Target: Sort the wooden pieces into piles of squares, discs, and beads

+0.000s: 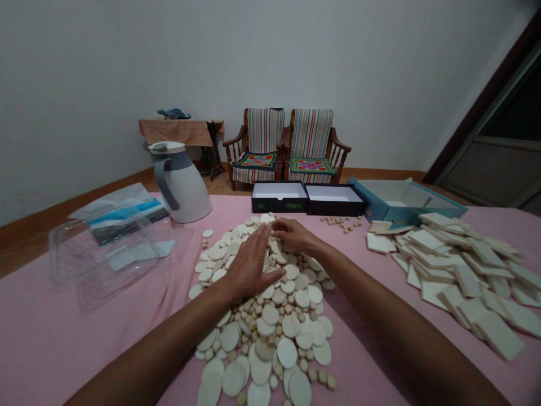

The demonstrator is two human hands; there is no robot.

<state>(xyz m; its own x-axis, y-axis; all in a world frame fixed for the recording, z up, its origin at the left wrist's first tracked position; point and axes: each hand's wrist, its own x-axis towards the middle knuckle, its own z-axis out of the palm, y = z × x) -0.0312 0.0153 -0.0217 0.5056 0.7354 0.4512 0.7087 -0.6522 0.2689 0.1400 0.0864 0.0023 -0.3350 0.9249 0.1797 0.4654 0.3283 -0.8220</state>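
A heap of pale round wooden discs point(287, 353) mixed with small wooden beads point(249, 309) spreads over the middle of the pink cloth. My left hand point(250, 264) lies flat on the discs, its fingers stretched forward and its thumb apart, with nothing in its grasp. At the far part of the heap, my right hand point(293, 235) touches the discs just beside the left fingertips. Its fingers are bent and drawn together. Whatever may be between the right fingertips is hidden.
On the right, rectangular wooden pieces point(460, 265) are piled before a blue box point(380, 211). Two black boxes point(281, 206) and loose beads point(340, 223) lie beyond the heap. Leftward stand a white jug point(188, 192) and clear plastic packaging point(101, 248) on the pink cloth point(38, 332).
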